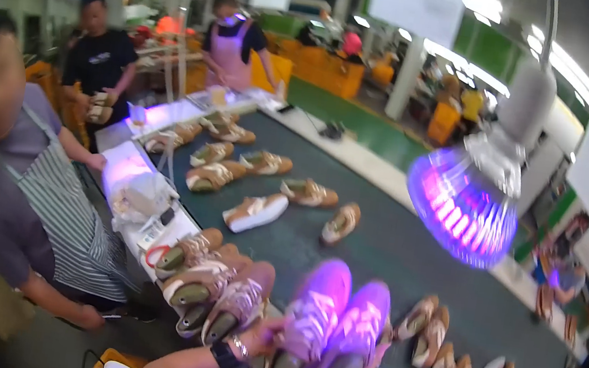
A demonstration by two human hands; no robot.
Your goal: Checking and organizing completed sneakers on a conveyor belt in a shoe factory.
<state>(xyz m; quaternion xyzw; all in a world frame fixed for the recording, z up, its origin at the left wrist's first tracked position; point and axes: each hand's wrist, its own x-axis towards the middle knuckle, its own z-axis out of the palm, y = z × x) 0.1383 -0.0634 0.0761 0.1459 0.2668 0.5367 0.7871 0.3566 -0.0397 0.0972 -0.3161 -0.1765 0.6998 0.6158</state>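
A pair of sneakers, the left one and the right one, is held side by side above the belt's near edge, toes pointing away from me. Purple light tints their pale laces and uppers. My left hand grips the pair from the left, a dark watch and a bracelet at its wrist. On the other side my right hand holds the right shoe, its fingers partly hidden behind it. Right beside my left hand, several brown and cream sneakers stand crowded at the belt's edge, greenish inserts inside.
A lit purple lamp hangs at the upper right. Across the dark green conveyor belt lie several loose sneakers, with more pairs at the right. A person in a striped apron stands close at left; others work farther back.
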